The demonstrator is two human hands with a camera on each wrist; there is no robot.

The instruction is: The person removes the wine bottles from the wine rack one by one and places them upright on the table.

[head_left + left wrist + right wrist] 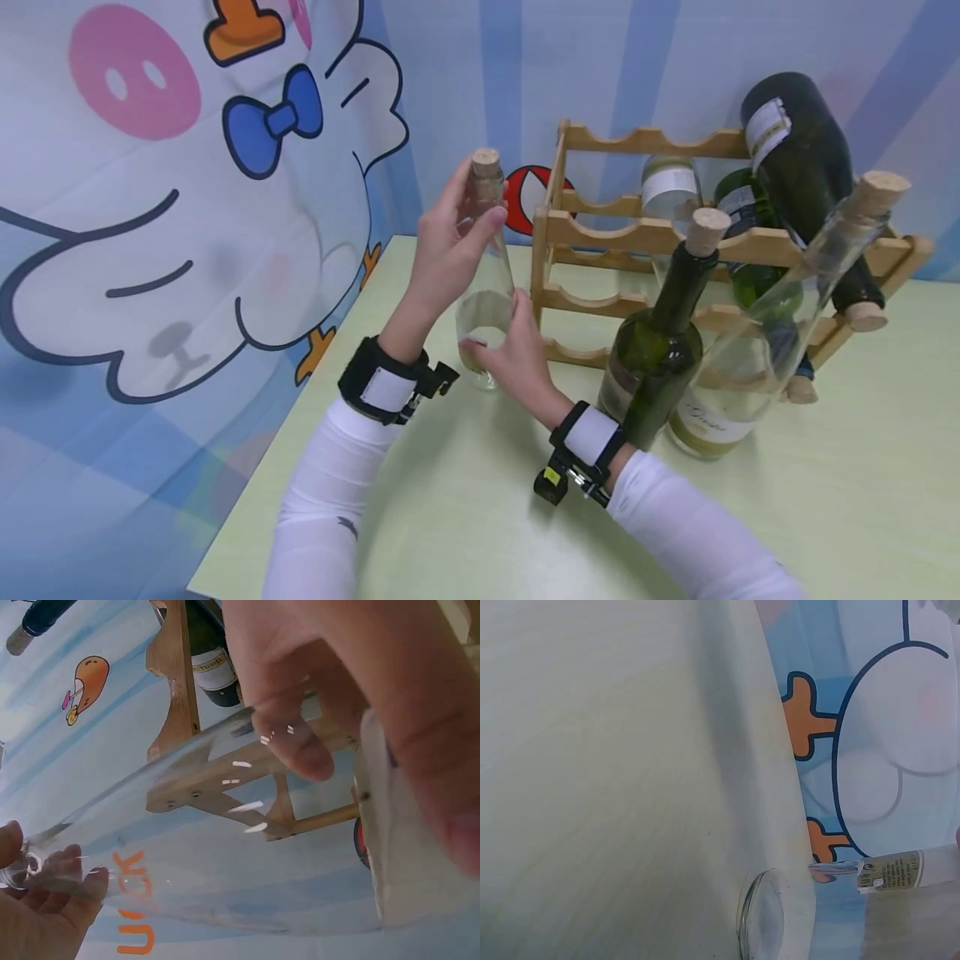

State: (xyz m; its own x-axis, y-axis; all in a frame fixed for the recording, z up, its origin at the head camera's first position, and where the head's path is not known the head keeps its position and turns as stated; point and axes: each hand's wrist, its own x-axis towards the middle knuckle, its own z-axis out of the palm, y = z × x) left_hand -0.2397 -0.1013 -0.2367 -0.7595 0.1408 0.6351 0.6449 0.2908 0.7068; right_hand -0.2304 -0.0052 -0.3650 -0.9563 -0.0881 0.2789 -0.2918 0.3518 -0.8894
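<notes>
A clear glass bottle [491,275] with a cork [485,160] stands nearly upright left of the rack. My left hand [442,258] grips its neck, the thumb in front. Lower down, my right hand [521,358] holds the bottle's body with fingers and thumb. In the left wrist view the right hand [412,690] looms close over a pale label [409,885], while the left hand [45,919] curls round the neck end. Low in the right wrist view are the glass base [763,922] and a printed label [896,871]. Whether the base touches the table cannot be told.
A wooden wine rack [600,237] at the back holds several bottles, including a dark one [798,154] slanting across it. In front stand a corked green bottle [652,354], close to my right wrist, and a tall clear bottle [750,367]. The table's left edge meets a cartoon-printed cloth [187,267].
</notes>
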